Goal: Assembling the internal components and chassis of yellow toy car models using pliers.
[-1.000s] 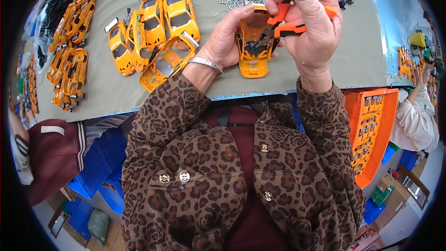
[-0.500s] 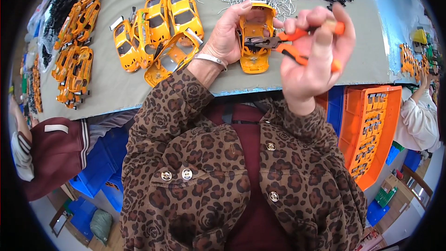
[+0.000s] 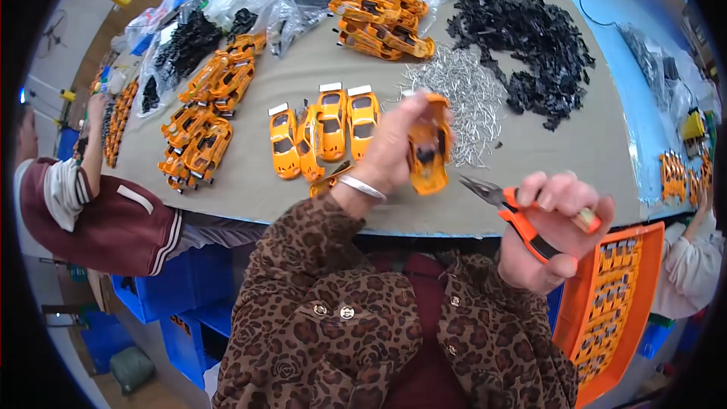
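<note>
Left hand (image 3: 394, 144) grasps orange toy car shell (image 3: 429, 153), likely light, thin plastic; hold by sides. Right hand (image 3: 556, 231) clenches orange-handled pliers (image 3: 515, 216).

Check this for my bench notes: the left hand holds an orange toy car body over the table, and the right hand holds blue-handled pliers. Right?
Not quite. In the head view the pliers in the right hand have orange handles, not blue. The rest stands: the left hand holds an orange toy car body over the table.
</note>
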`<state>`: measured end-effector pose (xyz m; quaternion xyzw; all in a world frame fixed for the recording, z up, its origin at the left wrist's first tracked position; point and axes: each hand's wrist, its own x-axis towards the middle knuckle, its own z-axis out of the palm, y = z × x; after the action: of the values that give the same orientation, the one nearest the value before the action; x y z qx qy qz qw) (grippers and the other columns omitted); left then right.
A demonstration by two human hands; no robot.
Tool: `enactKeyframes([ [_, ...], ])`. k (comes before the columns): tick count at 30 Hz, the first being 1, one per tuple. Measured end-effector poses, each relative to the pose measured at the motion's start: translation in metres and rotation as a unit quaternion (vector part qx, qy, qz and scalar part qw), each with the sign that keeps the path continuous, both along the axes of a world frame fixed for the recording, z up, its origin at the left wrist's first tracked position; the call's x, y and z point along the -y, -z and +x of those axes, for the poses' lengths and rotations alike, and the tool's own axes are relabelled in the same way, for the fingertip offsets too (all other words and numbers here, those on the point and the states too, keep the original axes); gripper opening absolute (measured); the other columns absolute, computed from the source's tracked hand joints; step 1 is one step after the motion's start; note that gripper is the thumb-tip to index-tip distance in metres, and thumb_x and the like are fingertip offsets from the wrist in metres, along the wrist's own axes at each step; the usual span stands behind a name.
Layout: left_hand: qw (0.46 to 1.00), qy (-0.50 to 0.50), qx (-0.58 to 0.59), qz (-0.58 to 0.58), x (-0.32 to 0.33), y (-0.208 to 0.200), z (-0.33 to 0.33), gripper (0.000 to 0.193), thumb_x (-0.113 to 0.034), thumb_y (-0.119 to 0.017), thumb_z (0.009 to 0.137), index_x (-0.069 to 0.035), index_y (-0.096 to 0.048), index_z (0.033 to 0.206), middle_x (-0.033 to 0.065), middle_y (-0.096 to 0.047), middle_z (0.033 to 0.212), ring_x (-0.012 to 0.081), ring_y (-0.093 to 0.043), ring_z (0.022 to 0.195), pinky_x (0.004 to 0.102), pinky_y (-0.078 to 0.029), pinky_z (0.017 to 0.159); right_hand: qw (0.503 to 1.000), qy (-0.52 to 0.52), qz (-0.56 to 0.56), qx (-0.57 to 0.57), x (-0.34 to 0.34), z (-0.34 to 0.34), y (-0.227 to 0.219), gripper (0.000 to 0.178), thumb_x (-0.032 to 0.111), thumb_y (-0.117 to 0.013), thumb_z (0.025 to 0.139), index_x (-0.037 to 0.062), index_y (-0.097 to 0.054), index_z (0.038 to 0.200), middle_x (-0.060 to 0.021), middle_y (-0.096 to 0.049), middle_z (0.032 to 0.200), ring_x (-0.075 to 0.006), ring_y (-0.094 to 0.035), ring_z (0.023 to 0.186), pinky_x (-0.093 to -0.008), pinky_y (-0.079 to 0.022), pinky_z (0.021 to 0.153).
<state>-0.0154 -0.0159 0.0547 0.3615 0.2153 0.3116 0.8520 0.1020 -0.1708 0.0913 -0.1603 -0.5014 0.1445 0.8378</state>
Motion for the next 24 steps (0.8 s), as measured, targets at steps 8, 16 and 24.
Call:
enactKeyframes([
  [8, 0.975, -0.214, 0.056, 0.022, -0.148, -0.04, -0.028, 0.029, -0.027, -0.053, 0.093, -0.003, -0.052, 0.11, 0.0116, -0.06, 0.107, 0.0262, -0.059, 0.095, 0.0434, -0.049, 0.083, 0.973, 0.004, -0.191, -0.125, -0.002, 0.031, 0.035, 0.067, 0.036, -0.064, 0.084, 0.0052, -0.034, 0.135, -0.0088, -0.045, 0.102, -0.0189, -0.042, 0.087, -0.0352, -0.039, 0.071],
  [16, 0.944, -0.294, -0.139, -0.055, -0.216, 0.021, -0.047, 0.037, -0.014, -0.052, 0.092, 0.006, -0.039, 0.12, 0.0262, -0.041, 0.129, 0.0424, -0.048, 0.111, 0.0542, -0.036, 0.1, 0.968, 0.011, -0.22, -0.117, -0.004, 0.044, 0.048, 0.065, 0.035, -0.063, 0.084, 0.0031, -0.035, 0.134, -0.0086, -0.046, 0.105, -0.0183, -0.042, 0.088, -0.0356, -0.039, 0.072],
  [24, 0.913, -0.253, -0.312, 0.08, -0.192, -0.005, -0.083, 0.046, -0.017, -0.053, 0.091, 0.006, -0.039, 0.128, 0.0234, -0.044, 0.129, 0.0391, -0.049, 0.112, 0.0521, -0.04, 0.095, 0.965, 0.021, -0.229, -0.123, 0.0, 0.054, 0.049, 0.064, 0.031, -0.063, 0.083, 0.0023, -0.035, 0.134, -0.009, -0.046, 0.109, -0.0187, -0.042, 0.091, -0.0362, -0.038, 0.075],
])
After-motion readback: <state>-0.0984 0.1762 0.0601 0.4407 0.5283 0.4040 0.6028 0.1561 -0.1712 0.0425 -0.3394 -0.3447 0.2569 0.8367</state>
